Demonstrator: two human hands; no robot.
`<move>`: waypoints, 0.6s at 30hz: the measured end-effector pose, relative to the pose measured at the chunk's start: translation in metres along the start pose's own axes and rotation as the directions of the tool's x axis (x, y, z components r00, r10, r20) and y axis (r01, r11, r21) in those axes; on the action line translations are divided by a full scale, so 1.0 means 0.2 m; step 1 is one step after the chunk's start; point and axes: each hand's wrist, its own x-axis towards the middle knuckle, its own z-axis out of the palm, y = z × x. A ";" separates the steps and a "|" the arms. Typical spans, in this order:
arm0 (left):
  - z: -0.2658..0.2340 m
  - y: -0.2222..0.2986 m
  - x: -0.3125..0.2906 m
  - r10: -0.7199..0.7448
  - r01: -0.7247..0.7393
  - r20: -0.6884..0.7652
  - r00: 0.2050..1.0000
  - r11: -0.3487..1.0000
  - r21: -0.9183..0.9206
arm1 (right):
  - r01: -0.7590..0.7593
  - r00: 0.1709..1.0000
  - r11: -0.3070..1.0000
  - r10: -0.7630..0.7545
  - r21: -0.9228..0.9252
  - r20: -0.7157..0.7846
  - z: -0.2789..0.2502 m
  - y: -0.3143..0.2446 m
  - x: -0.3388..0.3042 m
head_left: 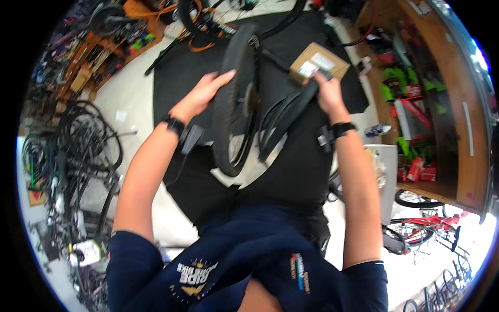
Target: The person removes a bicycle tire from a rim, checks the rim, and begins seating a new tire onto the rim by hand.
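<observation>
A bicycle wheel point(224, 112) with a knobbly black tyre stands upright between my legs, seen nearly edge-on. My left hand point(208, 91) grips the wheel's left side, its thumb resting on the tread. In my right hand point(330, 96) is a limp, flattened black inner tube point(293, 117). Its long loops hang down to the right of the wheel, near my thigh. Just beyond my right hand lies a cardboard box point(337, 68) with white labels. The right fingers are partly hidden by the tube.
A black mat point(176, 86) covers the floor ahead. Bicycle parts point(208, 26) lie at its far edge. Bicycles and wheels point(88, 132) crowd the left. On the right are a wooden cabinet point(447, 161), a spray can point(378, 130) and a red bicycle point(429, 223).
</observation>
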 end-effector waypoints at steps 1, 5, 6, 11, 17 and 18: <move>0.00 -0.01 -0.01 0.004 -0.002 0.036 0.999 0.999 -0.048 | 0.066 0.998 0.998 -0.066 -0.011 0.005 0.03 -0.03 -0.03; 0.02 -0.02 -0.10 -0.007 0.002 -0.049 0.999 0.995 -0.101 | 0.133 0.991 0.991 -0.132 -0.021 0.029 0.10 -0.08 -0.06; 0.05 -0.03 -0.09 0.028 -0.037 -0.083 0.996 0.994 -0.102 | 0.176 0.984 0.981 -0.174 -0.076 0.041 0.03 0.00 0.00; 0.11 -0.06 -0.04 0.125 -0.111 0.119 0.985 0.986 -0.123 | 0.088 0.992 0.996 -0.086 -0.021 0.088 0.01 0.03 0.05; 0.14 -0.11 -0.11 0.102 -0.077 0.147 0.984 0.984 -0.163 | -0.167 0.947 0.985 0.174 -0.048 0.269 0.28 -0.09 -0.11; 0.15 -0.12 -0.12 0.110 -0.084 0.160 0.981 0.983 -0.164 | -0.185 0.932 0.982 0.185 -0.030 0.311 0.32 -0.05 -0.12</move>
